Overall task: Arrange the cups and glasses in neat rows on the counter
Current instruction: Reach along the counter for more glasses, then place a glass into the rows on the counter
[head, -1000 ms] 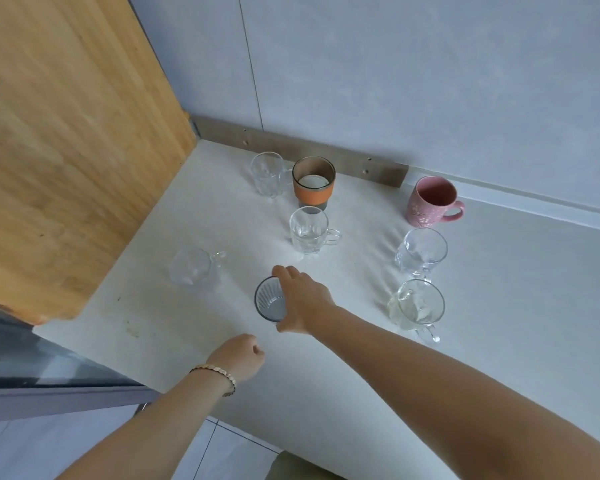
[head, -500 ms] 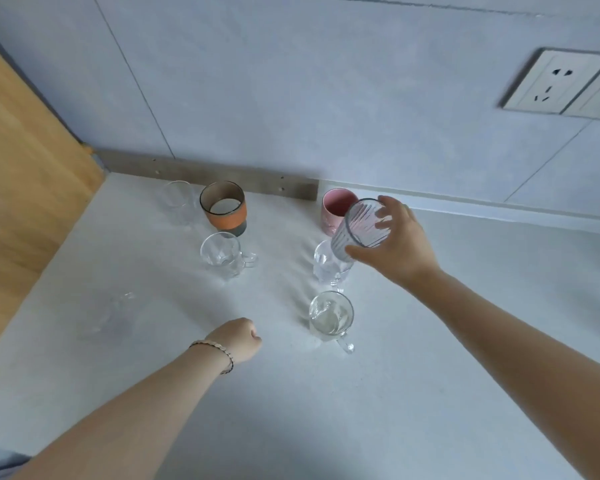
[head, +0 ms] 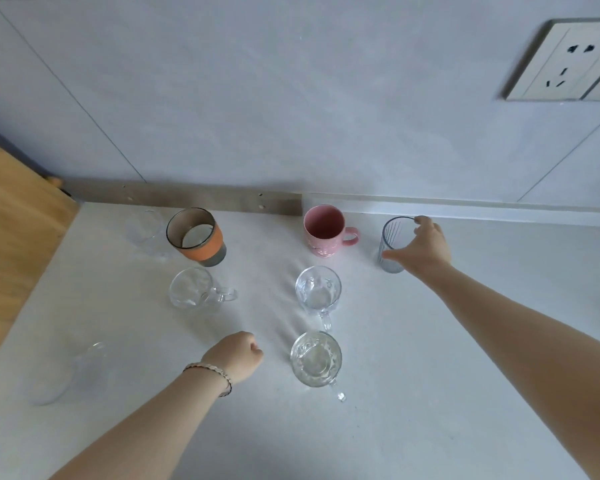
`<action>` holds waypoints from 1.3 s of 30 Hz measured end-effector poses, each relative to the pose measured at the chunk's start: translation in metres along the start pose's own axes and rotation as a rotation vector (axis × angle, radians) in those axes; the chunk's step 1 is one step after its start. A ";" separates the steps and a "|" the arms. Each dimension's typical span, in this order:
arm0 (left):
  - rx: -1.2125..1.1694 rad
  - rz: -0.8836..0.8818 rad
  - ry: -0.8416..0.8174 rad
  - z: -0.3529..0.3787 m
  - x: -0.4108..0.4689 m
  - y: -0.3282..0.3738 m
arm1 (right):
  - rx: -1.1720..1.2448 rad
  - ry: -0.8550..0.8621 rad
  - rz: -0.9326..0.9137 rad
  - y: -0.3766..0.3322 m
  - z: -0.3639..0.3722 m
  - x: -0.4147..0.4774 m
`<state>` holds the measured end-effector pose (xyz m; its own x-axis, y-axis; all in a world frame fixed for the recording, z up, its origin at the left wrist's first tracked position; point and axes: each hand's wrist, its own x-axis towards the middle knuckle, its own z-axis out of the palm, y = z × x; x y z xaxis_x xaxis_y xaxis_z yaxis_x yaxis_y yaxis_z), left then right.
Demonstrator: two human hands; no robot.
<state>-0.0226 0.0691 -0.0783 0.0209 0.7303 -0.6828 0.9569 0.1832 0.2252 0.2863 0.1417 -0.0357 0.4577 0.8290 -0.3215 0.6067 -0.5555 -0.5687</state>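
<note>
My right hand (head: 421, 249) grips a ribbed grey glass (head: 392, 242) standing upright on the white counter (head: 430, 393), just right of the pink mug (head: 324, 235). In front of the pink mug stand two clear glass mugs (head: 317, 292) (head: 316, 358). Further left are an orange-banded glass cup (head: 196, 235), a clear mug (head: 191, 289) in front of it, a faint clear glass (head: 144, 232) at the back left and another clear mug (head: 80, 368) near the left edge. My left hand (head: 236, 356) rests on the counter as a fist, holding nothing.
A wooden panel (head: 11, 244) borders the counter on the left. The grey tiled wall (head: 291, 98) rises behind, with a wall socket (head: 565, 60) at the upper right. A grey strip (head: 187, 199) runs along the back of the counter.
My right hand carried the ribbed glass from the front middle of the counter up and right, and it now stands beside the pink mug. My left hand stayed in place.
</note>
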 end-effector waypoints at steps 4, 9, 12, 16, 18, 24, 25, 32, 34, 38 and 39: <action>-0.024 -0.002 -0.006 0.002 0.004 0.000 | -0.021 -0.022 -0.016 -0.006 0.013 0.010; -0.061 0.005 -0.031 0.001 0.003 -0.008 | -0.129 -0.053 -0.023 -0.008 0.015 -0.005; -0.091 0.001 -0.028 0.002 -0.002 -0.019 | -0.217 0.022 -0.231 -0.023 0.018 -0.036; -0.112 -0.018 -0.027 0.006 -0.009 -0.047 | -0.265 -0.047 -0.560 -0.066 0.039 -0.088; -0.113 -0.022 -0.020 0.005 -0.013 -0.063 | -0.240 -0.211 -0.637 -0.091 0.063 -0.108; -0.127 -0.058 0.005 0.001 -0.028 -0.109 | -0.317 -0.527 -0.405 -0.138 0.157 -0.133; -0.131 -0.070 0.005 0.001 -0.030 -0.116 | -0.325 -0.530 -0.344 -0.141 0.169 -0.132; -0.140 -0.081 -0.024 0.010 -0.037 -0.153 | -0.274 -0.662 -0.163 -0.142 0.201 -0.134; -0.133 -0.077 -0.035 0.014 -0.037 -0.156 | -0.137 -0.746 -0.073 -0.142 0.202 -0.146; -0.112 -0.037 -0.038 0.016 -0.036 -0.146 | 0.101 -0.656 0.036 -0.132 0.177 -0.164; -0.099 -0.027 -0.035 0.015 -0.036 -0.141 | 0.138 -0.642 0.035 -0.127 0.164 -0.165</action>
<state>-0.1542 0.0066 -0.0963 0.0075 0.7010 -0.7131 0.9241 0.2676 0.2728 0.0273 0.0856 -0.0346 -0.0287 0.7086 -0.7051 0.4903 -0.6047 -0.6276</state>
